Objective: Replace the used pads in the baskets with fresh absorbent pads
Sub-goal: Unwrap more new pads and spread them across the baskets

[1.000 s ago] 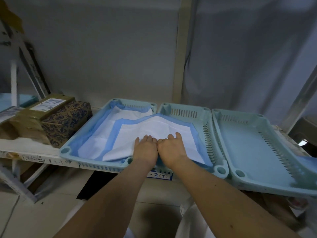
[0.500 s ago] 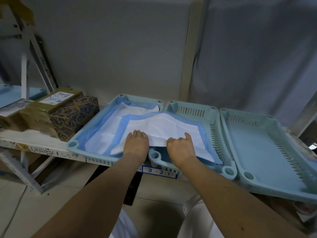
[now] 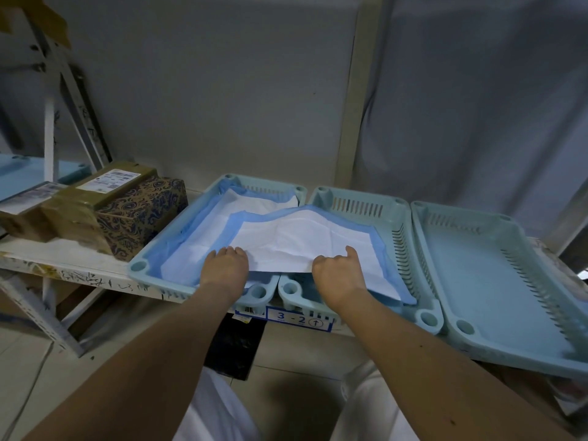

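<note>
Holding a fresh pad by its near edge, our left hand and right hand each in a closed grip, pad draped across left basket and middle basket, left basket already lined, right basket bare, all on the shelf.

I'm seeing a white shelf carrying three pale blue baskets side by side: left, middle, right. Left of the left basket, boxes are sitting.

Dim bluish light, soft shadows, wide-angle bending at edges, slight blur
</note>
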`<state>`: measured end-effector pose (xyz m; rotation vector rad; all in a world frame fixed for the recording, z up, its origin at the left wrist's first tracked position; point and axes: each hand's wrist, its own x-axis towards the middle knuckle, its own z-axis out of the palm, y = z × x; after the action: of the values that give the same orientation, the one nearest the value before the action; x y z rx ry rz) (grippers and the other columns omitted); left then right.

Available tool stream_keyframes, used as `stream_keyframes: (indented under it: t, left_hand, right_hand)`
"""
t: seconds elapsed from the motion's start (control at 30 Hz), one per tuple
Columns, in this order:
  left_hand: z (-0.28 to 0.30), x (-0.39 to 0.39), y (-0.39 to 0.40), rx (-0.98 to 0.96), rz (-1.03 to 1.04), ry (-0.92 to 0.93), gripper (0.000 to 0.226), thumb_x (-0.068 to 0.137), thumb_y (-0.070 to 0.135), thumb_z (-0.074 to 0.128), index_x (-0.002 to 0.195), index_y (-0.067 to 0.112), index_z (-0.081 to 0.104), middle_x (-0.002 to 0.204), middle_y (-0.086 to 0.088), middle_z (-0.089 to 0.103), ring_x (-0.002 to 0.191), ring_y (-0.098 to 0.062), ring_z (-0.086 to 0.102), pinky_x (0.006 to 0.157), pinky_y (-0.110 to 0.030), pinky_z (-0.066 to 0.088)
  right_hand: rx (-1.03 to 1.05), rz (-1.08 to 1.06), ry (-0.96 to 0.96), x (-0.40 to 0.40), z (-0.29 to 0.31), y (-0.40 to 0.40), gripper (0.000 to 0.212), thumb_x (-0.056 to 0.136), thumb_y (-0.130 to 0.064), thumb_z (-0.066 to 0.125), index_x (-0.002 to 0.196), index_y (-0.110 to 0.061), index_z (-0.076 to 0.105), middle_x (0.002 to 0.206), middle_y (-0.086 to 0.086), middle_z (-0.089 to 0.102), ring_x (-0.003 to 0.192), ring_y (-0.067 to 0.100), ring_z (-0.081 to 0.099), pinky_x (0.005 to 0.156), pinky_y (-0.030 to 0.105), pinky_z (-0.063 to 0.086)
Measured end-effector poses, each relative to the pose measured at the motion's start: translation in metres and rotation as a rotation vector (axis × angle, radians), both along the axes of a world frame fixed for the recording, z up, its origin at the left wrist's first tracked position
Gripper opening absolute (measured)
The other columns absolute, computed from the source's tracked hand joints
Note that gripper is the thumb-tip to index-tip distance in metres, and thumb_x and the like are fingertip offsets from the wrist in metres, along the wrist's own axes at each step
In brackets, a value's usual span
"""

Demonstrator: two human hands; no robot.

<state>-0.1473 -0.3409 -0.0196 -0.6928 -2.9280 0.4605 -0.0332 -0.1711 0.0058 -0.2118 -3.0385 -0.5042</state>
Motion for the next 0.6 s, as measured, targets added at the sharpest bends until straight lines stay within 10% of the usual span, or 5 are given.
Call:
stream_keyframes:
  t: [0.6]
  left_hand:
    - [0.012, -0.009, -0.033, 0.021, 0.138, -0.057, 0.036, 0.090, 0.000, 0.051, 0.125, 0.004, 0.047, 0.122, -0.010, 0.060, 0.111, -0.024, 0.060, 0.090, -0.032, 0.048]
  right_hand:
    - [0.022, -0.005, -0.015, -0.001, 0.000, 0.000, 0.020, 0.083, -0.002, 0.053, 0.098, -0.015, 0.052, 0.092, 0.001, 0.068, 0.090, 0.023, 0.065, 0.111, 0.045, 0.022]
